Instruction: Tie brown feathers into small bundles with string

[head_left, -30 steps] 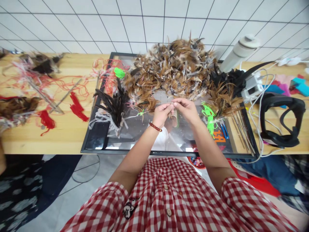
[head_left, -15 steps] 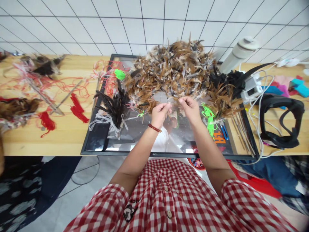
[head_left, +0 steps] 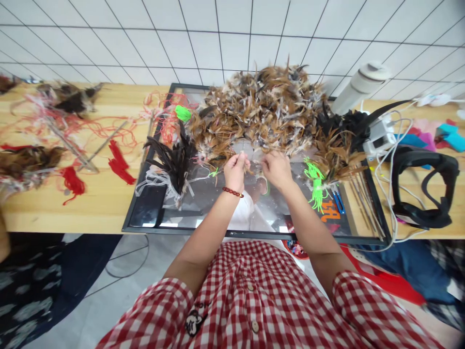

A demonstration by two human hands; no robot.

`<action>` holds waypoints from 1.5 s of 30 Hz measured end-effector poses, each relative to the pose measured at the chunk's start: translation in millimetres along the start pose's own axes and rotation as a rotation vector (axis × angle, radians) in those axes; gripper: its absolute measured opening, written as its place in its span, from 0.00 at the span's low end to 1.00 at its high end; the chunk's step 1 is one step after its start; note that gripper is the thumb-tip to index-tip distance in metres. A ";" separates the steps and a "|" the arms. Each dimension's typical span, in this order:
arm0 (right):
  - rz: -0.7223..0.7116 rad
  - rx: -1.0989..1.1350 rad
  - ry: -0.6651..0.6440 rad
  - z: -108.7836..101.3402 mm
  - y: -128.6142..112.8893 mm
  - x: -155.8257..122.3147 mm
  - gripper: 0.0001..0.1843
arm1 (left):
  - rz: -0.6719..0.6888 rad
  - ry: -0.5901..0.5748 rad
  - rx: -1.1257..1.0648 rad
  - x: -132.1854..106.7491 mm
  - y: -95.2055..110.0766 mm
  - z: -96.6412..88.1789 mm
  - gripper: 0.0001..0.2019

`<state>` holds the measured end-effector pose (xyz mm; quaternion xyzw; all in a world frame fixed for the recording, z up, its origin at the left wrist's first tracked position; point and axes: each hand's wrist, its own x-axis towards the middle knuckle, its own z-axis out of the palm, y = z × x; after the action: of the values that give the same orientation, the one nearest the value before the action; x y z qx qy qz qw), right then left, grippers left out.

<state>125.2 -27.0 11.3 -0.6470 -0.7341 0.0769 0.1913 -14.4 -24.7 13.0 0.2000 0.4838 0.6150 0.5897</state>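
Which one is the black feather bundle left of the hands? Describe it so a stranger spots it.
Find the black-framed glass panel on the wooden table. Left of the left hand, beside the brown feather pile, lies the black feather bundle. Dark plumes with whitish strips at their base set it apart.

A white tiled wall [head_left: 234, 17], ruled by dark seams, rises behind the rear edge of a pale wooden bench [head_left: 98, 215] in bright, even light. Below the bench's front edge spreads a grey floor [head_left: 134, 298]; toward that edge's right end, partly hidden, is what appears to be a red seat [head_left: 399, 286].
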 end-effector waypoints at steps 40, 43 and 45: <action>0.168 1.181 -0.040 -6.7 -17.6 -8.1 0.25 | 0.124 -0.222 -0.049 -10.4 -4.5 -1.8 0.15; 0.299 1.275 -0.068 -8.1 -19.3 -7.6 0.27 | 0.091 -0.216 -0.100 -9.6 -3.3 -1.5 0.17; 0.311 1.287 -0.021 -10.8 -18.2 -7.7 0.26 | 0.062 -0.190 -0.118 -8.0 -3.5 -1.4 0.17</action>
<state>113.2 -38.7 26.3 -0.5013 -0.4414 0.5334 0.5190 -11.9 -33.1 12.0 0.2370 0.3823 0.6386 0.6244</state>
